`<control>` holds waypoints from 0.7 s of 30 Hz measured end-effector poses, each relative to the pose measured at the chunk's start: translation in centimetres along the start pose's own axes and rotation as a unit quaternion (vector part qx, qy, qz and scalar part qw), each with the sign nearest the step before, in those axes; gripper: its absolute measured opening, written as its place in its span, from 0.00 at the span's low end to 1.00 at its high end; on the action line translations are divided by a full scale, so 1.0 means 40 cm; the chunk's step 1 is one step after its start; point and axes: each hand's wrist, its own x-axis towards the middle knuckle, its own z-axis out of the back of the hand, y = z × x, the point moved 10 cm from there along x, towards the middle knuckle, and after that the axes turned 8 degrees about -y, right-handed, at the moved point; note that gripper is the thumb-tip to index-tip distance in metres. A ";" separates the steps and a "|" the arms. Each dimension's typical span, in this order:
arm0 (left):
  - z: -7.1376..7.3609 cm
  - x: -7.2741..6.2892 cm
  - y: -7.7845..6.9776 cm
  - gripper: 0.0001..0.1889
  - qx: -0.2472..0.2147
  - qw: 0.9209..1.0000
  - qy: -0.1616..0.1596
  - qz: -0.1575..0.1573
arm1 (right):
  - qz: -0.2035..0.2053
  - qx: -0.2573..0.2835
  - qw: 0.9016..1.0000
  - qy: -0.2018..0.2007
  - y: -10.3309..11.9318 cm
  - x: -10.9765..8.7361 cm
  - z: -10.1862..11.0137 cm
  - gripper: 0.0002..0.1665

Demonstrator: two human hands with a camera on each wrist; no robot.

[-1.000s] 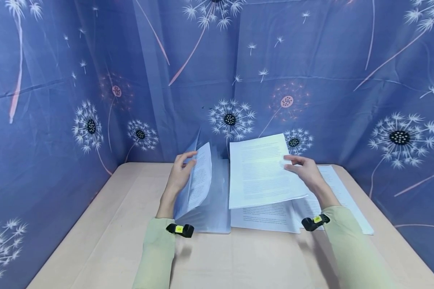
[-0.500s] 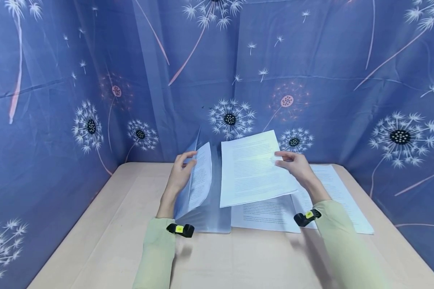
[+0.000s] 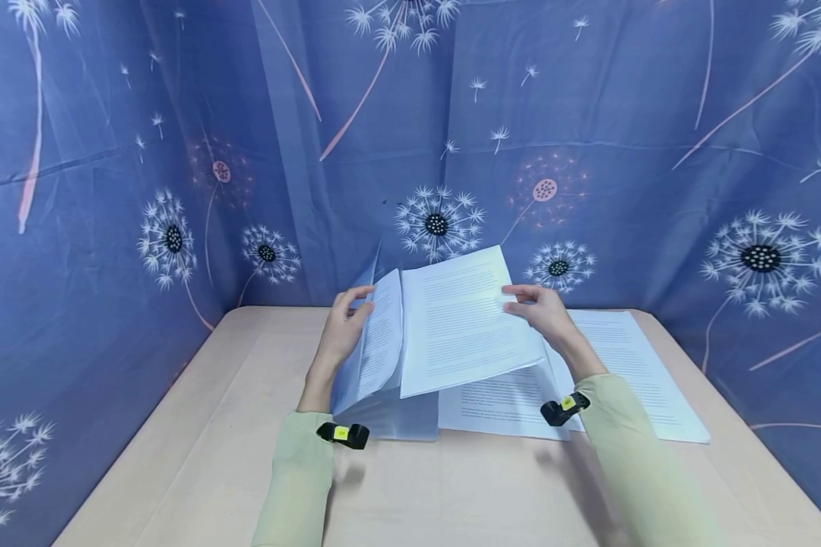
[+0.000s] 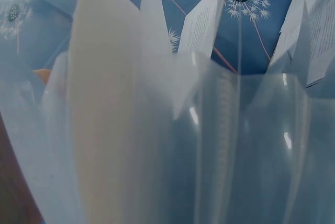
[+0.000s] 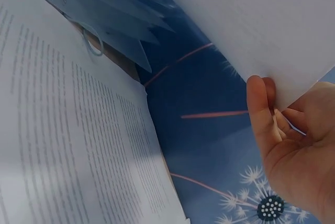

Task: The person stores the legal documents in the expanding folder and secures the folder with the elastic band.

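Note:
My left hand [image 3: 342,330] holds up the leaves of a translucent blue display folder [image 3: 407,418], with a printed page [image 3: 381,327] showing in the lifted pocket. Clear plastic pockets [image 4: 225,145] fill the left wrist view and mostly hide that hand. My right hand [image 3: 543,311] pinches printed sheets [image 3: 461,319] by their right edge between thumb and fingers. These sheets are raised and tilted, and their left edge meets the lifted page in the head view. In the right wrist view, the fingertips [image 5: 257,90] grip a corner of the paper.
More printed paper [image 3: 499,410] lies on the beige table [image 3: 451,494] below the held sheets. Another printed stack [image 3: 629,372] lies farther right. A blue dandelion-patterned curtain [image 3: 410,114] stands close behind the table and along both sides.
My right hand has carried the printed sheets leftward, from beside the folder to over its open pockets and against the lifted page. My left hand has stayed put with the folder leaves.

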 end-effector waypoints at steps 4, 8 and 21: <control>-0.003 0.000 0.002 0.21 -0.003 1.000 0.003 0.006 | 0.004 0.003 1.000 0.006 0.009 0.003 -0.023 0.27; -0.003 0.005 0.015 0.20 0.004 1.000 -0.003 -0.001 | 0.010 0.012 1.000 0.012 0.016 0.006 -0.046 0.27; 0.000 0.004 0.013 0.21 0.008 1.000 -0.009 -0.007 | 0.021 0.014 1.000 0.009 0.028 0.010 -0.104 0.25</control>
